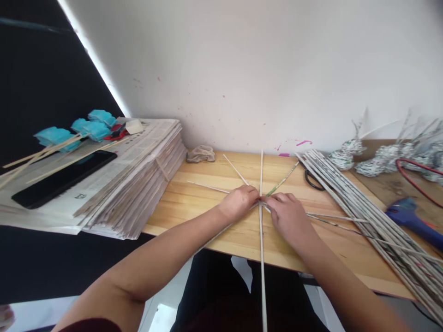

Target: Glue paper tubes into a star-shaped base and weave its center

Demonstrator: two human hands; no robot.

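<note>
Thin rolled-paper tubes (pixel 262 258) cross one another in a star on the wooden table, their ends fanning out in several directions. My left hand (pixel 242 202) is closed, its fingertips pinching the tubes just left of the crossing point. From the right, my right hand (pixel 289 214) pinches the same crossing with thumb and fingers. The two hands' fingertips nearly meet and cover the centre of the star. One tube runs down past the table edge toward my lap, and a greenish one (pixel 284 179) points up to the right.
A tall newspaper stack (pixel 162 161) at left carries a black phone (pixel 65 177) and blue flower-like pieces (pixel 97 129) on sticks. A crumpled cloth (pixel 200 154) lies by the wall. At right are a paper-tube bundle (pixel 360 198), a blue-handled tool (pixel 411 219) and woven paper shapes (pixel 346 154).
</note>
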